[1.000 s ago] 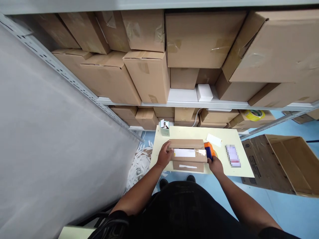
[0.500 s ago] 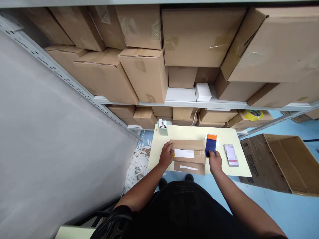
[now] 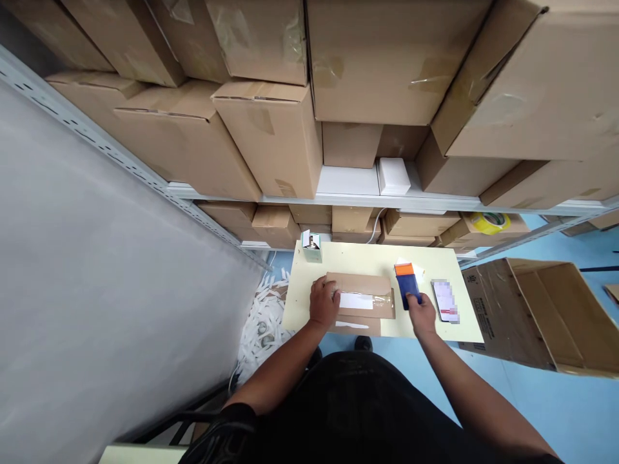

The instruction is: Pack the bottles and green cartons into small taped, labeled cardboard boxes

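Observation:
My left hand (image 3: 324, 301) is closed around the left end of a folded piece of brown cardboard (image 3: 358, 285) on the small table. A white label (image 3: 356, 301) and shiny clear tape (image 3: 383, 301) show on the cardboard. Its lower part (image 3: 372, 325) bears a torn white strip. In my right hand (image 3: 422, 314) is a flat dark blue object with an orange end (image 3: 406, 283), its kind unclear. The orange end points away from me. Just right of that hand lies a phone (image 3: 445, 301) with a blurred screen.
The pale table (image 3: 348, 254) stands before shelving stacked with cardboard boxes (image 3: 271, 138). A small open carton (image 3: 312, 247) is at the table's back left. White paper strips (image 3: 261, 335) litter the floor at left. A big open box (image 3: 541, 316) stands at right; yellow tape (image 3: 491, 223) lies behind.
The cardboard's upper panel now lies closer over the label, and its lower part shows less. The blue and orange object has tilted slightly left in my right hand. The view has shifted a little.

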`<state>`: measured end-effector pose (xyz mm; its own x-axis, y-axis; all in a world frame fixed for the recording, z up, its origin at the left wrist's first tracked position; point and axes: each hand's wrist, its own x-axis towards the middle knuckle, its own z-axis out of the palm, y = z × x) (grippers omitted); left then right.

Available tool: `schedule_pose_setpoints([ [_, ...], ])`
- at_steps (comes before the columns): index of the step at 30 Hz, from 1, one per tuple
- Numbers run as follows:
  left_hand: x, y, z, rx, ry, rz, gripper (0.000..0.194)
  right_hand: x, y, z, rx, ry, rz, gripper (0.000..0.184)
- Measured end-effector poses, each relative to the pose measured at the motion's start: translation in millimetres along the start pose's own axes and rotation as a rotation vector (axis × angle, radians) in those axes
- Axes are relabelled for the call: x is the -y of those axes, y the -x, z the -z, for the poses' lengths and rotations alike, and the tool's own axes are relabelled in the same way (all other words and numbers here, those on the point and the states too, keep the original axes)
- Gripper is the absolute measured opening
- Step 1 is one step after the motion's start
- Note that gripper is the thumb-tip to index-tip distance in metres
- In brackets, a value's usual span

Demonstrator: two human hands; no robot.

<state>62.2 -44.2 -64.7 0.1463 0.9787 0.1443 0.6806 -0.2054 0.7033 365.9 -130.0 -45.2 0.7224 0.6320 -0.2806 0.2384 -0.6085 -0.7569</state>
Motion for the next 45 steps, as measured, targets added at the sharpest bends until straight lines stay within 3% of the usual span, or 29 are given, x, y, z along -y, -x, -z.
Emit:
schedule_pose_setpoints([
  [3, -1.9, 0.3, 0.6, 0.006, 0.019, -0.009, 0.027, 20.8, 0.3, 32.1, 0.044, -0.066, 0.141, 0.049],
  [5, -1.1, 1.0, -0.3, 0.01, 0.05, -0.018, 0.027, 42.6, 4.6, 36.5, 0.19, -0.112, 0.21, 0.053],
  [9, 1.6, 2.6, -2.8, -0.011, 0.086, -0.017, 0.027, 82.8, 17.5, 4.0, 0.533, -0.178, 0.27, 0.058],
  [12, 0.4, 1.3, 3.5, -0.001, 0.1, -0.027, 0.027, 95.6, 21.9, -27.4, 0.654, -0.182, 0.288, 0.058],
  [15, -4.5, -5.3, 20.0, 0.017, 0.125, -0.007, 0.019, 96.5, 20.0, -42.6, 0.68, -0.11, 0.32, 0.058],
  [17, -8.6, -12.8, 32.2, 0.045, 0.224, 0.082, 0.015, 96.2, 17.6, -44.8, 0.697, -0.066, 0.338, 0.057],
  [21, -16.7, -29.8, 45.4, 0.323, 0.746, 0.43, 0.045, 100.3, 15.2, -45.1, 0.731, -0.014, 0.369, 0.054],
  [24, -20.8, -38.1, 45.4, 0.451, 1.017, 0.546, 0.054, 104.9, 15.4, -46.5, 0.733, 0.024, 0.392, 0.054],
  [32, -19.7, -39.2, 45.2, 0.406, 1.101, 0.597, 0.048, 107.0, 13.3, -47.7, 0.77, 0.065, 0.392, 0.055],
  [38, -22.1, -36.1, 44.4, 0.444, 1.26, 0.668, 0.053, 106.9, 12.7, -46.0, 0.762, 0.06, 0.39, 0.055],
  [41, -20.8, -35.3, 40.3, 0.42, 1.224, 0.695, 0.051, 108.6, 13.9, -45.5, 0.758, 0.065, 0.39, 0.053],
  [45, -14.6, -33.8, 39.0, 0.297, 1.024, 0.636, 0.041, 114.7, 15.9, -46.2, 0.763, 0.116, 0.4, 0.049],
])
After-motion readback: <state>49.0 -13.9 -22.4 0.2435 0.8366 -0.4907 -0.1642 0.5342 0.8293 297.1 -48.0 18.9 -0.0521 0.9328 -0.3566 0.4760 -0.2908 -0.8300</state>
